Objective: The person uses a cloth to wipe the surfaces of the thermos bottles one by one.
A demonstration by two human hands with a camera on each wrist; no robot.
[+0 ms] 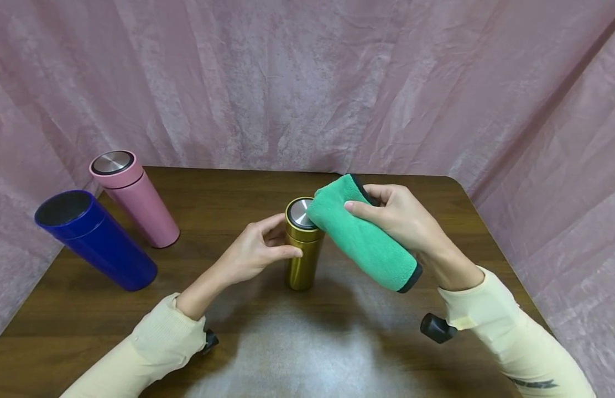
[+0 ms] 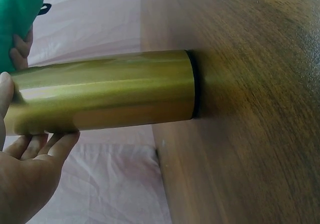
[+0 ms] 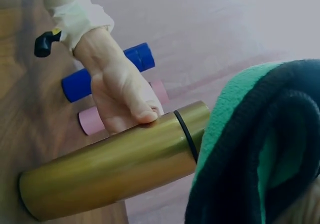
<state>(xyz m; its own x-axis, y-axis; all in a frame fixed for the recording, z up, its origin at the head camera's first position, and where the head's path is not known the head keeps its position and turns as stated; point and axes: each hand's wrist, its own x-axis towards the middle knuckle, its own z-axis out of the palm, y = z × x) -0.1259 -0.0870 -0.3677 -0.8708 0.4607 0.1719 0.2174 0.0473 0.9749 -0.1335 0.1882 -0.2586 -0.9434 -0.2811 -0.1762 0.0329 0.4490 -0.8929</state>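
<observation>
A gold thermos bottle (image 1: pixel 303 260) with a silver-topped lid stands upright on the wooden table. My left hand (image 1: pixel 255 249) holds it near the top, thumb on the front and fingers round the far side; the left wrist view shows the same gold thermos (image 2: pixel 110 93) with its base on the tabletop. In my right hand (image 1: pixel 407 215) is a folded green cloth (image 1: pixel 362 237) with dark edging, pinched between thumb and fingers. The cloth's left end overlaps the lid's right edge in the head view. In the right wrist view, the cloth (image 3: pixel 240 98) hides the thermos top.
At the left of the table (image 1: pixel 228 193) stand a blue thermos (image 1: pixel 103 243) and, behind it, a pink thermos (image 1: pixel 143 210) with a silver lid top. Pink curtains (image 1: pixel 287 83) hang behind the table and along its sides. Each wrist carries a small black camera.
</observation>
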